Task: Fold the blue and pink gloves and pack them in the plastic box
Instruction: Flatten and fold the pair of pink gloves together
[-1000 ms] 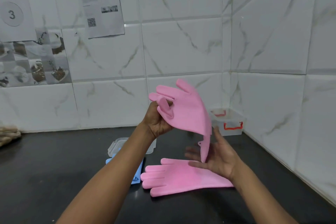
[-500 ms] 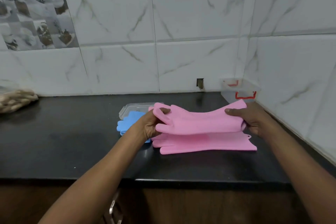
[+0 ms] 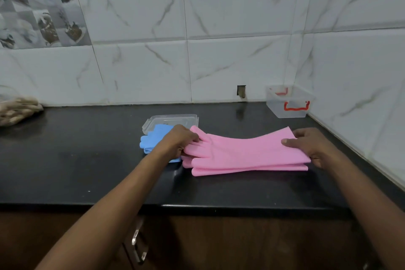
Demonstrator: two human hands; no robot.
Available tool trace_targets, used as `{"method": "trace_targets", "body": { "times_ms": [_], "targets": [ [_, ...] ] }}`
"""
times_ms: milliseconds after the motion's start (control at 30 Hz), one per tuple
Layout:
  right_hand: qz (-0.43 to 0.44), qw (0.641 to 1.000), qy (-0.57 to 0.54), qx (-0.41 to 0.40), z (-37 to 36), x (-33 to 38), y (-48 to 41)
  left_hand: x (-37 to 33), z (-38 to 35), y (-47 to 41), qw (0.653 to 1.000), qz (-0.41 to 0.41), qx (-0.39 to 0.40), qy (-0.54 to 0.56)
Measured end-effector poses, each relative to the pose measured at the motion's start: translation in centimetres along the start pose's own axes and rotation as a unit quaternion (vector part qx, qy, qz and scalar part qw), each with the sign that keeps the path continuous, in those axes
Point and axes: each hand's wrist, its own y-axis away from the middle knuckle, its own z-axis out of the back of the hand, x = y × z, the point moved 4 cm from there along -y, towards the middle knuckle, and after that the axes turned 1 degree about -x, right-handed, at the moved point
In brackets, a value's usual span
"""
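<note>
Between both grips the upper pink glove (image 3: 245,149) sags over the lower pink glove (image 3: 241,170); the left hand (image 3: 182,140) pinches its finger end, the right hand (image 3: 311,144) its cuff. An uneven release could leave them askew and spoil the fold. Behind the left grip lie the blue gloves (image 3: 156,138), beyond the right the plastic box (image 3: 287,105).

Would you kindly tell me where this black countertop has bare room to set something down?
Bare: the stretch of black countertop between the beige bundle and the blue rubber gloves; the front strip before the pink rubber gloves; the back gap between the clear plastic lid and the clear plastic box with red handles. Crowded: the centre, around gloves and lid.
</note>
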Motion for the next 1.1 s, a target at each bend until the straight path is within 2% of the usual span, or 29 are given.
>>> {"method": "trace_targets", "body": {
  "times_ms": [133, 300, 533, 767, 967, 1100],
  "targets": [
    [0.016, 1.0, 0.015, -0.017, 0.0, -0.7, -0.1, 0.7, 0.6, -0.2, 0.999, 0.001, -0.024, -0.024],
    [0.03, 0.998, 0.036, -0.048, -0.1, -1.7, 0.1, 1.7, 0.2, -0.5, 0.999, 0.032, 0.02, 0.028],
    [0.047, 0.997, -0.006, -0.061, 0.1, -1.8, 0.4, 2.2, 0.0, -1.5, 1.0, -0.001, -0.008, 0.03],
    [0.092, 0.988, 0.08, -0.093, -0.4, -1.8, 0.4, 1.7, 0.8, -0.7, 0.994, -0.017, -0.043, -0.103],
    [0.137, 0.971, 0.163, -0.11, -0.1, -1.3, 1.3, 0.7, 0.4, 0.2, 0.971, -0.074, -0.057, -0.22],
    [0.176, 0.95, 0.206, -0.155, 0.4, -0.6, 2.4, 0.1, 0.0, 0.8, 0.949, -0.111, -0.11, -0.273]
  ]
}}
